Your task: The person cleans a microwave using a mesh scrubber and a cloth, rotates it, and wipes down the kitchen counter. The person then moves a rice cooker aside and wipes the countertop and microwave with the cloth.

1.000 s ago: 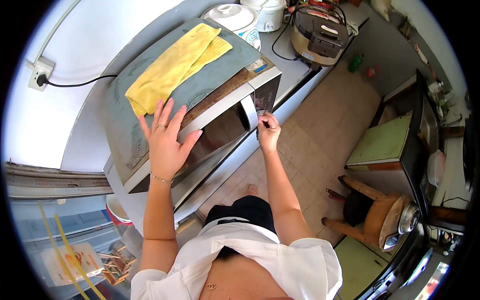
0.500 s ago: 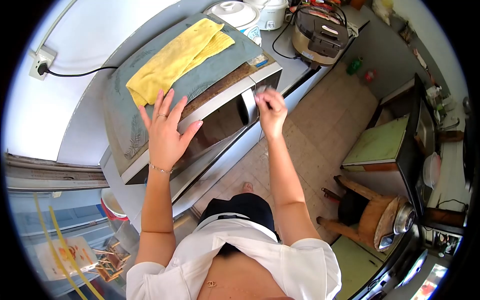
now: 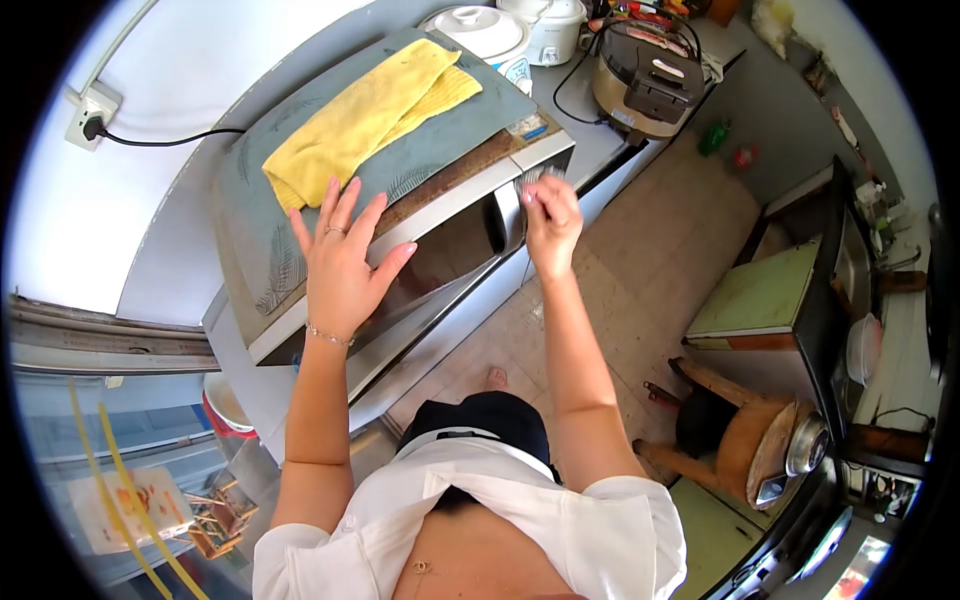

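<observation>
My left hand (image 3: 345, 265) lies with spread fingers on the front top edge of a microwave oven (image 3: 480, 192). Its fingertips reach the grey-green cloth cover (image 3: 290, 130) and come close to a folded yellow towel (image 3: 365, 110). My right hand (image 3: 553, 225) is closed in a pinch at the microwave's right front, beside the curved door handle (image 3: 508, 215). At those fingertips is a small silvery-grey ridged thing (image 3: 540, 175), too blurred to name, against the control panel side. Brown stains run along the bare top edge of the microwave.
Behind the microwave stand a white lidded cooker (image 3: 480, 35), another white pot (image 3: 555, 30) and a brown-black rice cooker (image 3: 650, 80). A black plug sits in the wall socket (image 3: 92, 118). On the right are a green cabinet (image 3: 755, 290) and a wooden stool (image 3: 760, 450).
The view has shifted slightly, moving the microwave a little to the right in the picture. My left hand keeps its spread pose, and my right hand stays pinched by the handle.
</observation>
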Demonstrator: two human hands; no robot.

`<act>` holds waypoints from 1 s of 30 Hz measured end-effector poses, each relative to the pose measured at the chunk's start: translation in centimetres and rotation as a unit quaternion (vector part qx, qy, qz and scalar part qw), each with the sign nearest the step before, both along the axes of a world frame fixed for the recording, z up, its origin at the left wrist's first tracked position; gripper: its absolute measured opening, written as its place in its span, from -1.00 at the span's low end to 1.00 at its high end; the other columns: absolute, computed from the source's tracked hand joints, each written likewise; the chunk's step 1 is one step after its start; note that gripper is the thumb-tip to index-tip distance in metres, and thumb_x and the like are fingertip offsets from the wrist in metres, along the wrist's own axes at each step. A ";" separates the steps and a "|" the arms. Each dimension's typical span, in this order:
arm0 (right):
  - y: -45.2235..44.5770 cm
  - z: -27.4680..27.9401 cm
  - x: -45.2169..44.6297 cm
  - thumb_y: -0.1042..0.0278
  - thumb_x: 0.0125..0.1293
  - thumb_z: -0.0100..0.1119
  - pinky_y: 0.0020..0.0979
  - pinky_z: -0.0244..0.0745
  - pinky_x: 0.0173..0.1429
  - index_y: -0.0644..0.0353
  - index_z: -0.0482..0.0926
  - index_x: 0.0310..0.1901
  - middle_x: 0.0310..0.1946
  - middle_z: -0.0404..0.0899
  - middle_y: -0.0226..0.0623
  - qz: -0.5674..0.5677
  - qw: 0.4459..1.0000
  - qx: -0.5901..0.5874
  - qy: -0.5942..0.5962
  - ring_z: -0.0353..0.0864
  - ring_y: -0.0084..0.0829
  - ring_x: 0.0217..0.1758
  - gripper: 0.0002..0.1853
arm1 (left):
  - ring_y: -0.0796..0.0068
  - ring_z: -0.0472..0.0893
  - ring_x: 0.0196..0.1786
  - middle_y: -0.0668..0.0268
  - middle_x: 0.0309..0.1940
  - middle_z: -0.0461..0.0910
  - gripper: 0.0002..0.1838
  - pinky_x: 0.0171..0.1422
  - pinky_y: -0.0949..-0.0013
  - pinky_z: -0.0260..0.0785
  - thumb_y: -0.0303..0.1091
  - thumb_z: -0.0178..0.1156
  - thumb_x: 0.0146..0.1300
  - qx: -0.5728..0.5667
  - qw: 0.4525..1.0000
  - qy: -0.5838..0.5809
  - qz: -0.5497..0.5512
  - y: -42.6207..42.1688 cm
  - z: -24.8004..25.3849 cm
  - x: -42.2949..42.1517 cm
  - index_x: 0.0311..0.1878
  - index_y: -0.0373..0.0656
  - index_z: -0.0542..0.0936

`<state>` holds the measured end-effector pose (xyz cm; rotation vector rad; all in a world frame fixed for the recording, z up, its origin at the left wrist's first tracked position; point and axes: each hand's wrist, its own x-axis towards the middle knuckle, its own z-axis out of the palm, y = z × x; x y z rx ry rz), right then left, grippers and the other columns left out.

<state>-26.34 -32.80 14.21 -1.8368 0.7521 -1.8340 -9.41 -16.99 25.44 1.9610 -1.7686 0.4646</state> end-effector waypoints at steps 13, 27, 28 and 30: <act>0.6 -7.3 -1.2 0.66 0.03 0.21 -0.53 0.39 -0.25 0.30 0.58 -0.40 -0.38 0.51 -0.30 0.090 0.977 0.195 -0.018 0.48 -0.47 -0.33 -0.92 | 0.13 0.22 0.32 0.15 0.18 0.35 -0.48 0.35 -0.21 -0.36 -0.03 0.26 0.03 0.010 1.000 -0.019 -0.008 0.0 -0.4 -0.1 0.03 -0.09 0.52; 16.0 -17.2 1.0 0.51 0.07 0.18 -0.48 0.48 -0.26 0.25 0.60 -0.29 -0.41 0.60 -0.27 0.192 0.848 0.468 0.157 0.58 -0.50 -0.35 -0.86 | 0.06 0.37 0.14 -0.01 0.07 0.38 -0.67 0.32 -0.05 -0.01 -0.46 0.15 0.06 -0.255 0.957 0.115 -0.074 15.4 -4.5 5.2 -0.05 -0.26 0.47; 18.3 -15.5 2.1 0.52 0.06 0.18 -0.46 0.47 -0.24 0.24 0.59 -0.30 -0.40 0.59 -0.28 0.258 0.833 0.452 0.189 0.57 -0.47 -0.34 -0.87 | 0.06 0.37 0.12 -0.01 0.04 0.39 -0.66 0.29 -0.05 0.02 -0.45 0.14 0.07 -0.238 0.960 0.145 0.028 17.7 -6.8 6.2 -0.04 -0.26 0.46; 22.1 -14.3 5.2 0.53 0.02 0.20 -0.42 0.45 -0.21 0.21 0.58 -0.32 -0.38 0.56 -0.29 0.381 0.834 0.329 0.227 0.56 -0.39 -0.31 -0.87 | 0.04 0.37 0.10 -0.02 0.02 0.39 -0.67 0.25 -0.05 0.07 -0.43 0.13 0.09 -0.194 0.954 0.163 0.160 22.0 -12.9 8.6 -0.03 -0.25 0.45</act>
